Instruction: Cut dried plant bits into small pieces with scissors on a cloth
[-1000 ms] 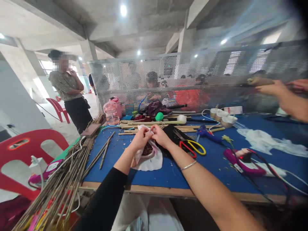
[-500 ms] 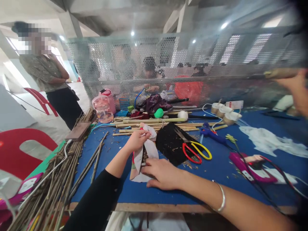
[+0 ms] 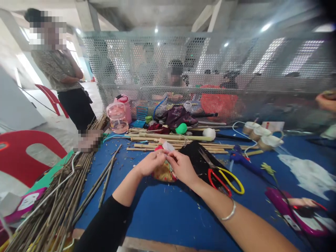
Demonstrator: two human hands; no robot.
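Both my hands meet over a small patterned cloth pouch (image 3: 163, 172) gathered into a bundle on the blue table (image 3: 168, 213). My left hand (image 3: 150, 163) pinches the gathered cloth at its top. From the other side my right hand (image 3: 181, 166) pinches the same top, fingers closed. A bit of white and red cloth sticks up between the fingertips. A black cloth (image 3: 195, 159) lies just right of my hands, with red-and-yellow scissors (image 3: 224, 176) on it.
Bamboo sticks (image 3: 181, 141) lie behind my hands, a big bundle of thin canes (image 3: 56, 206) at the left edge. A pink glue gun (image 3: 294, 210), white cloth (image 3: 308, 173), tape rolls (image 3: 259, 133), pink jar (image 3: 118, 117), red chair (image 3: 26, 157). A standing person left; another person's hand (image 3: 325, 101) far right.
The open white cloth with brown filling has been gathered up into a closed bundle. My right hand rose from the table to the bundle's top. The camera shifted.
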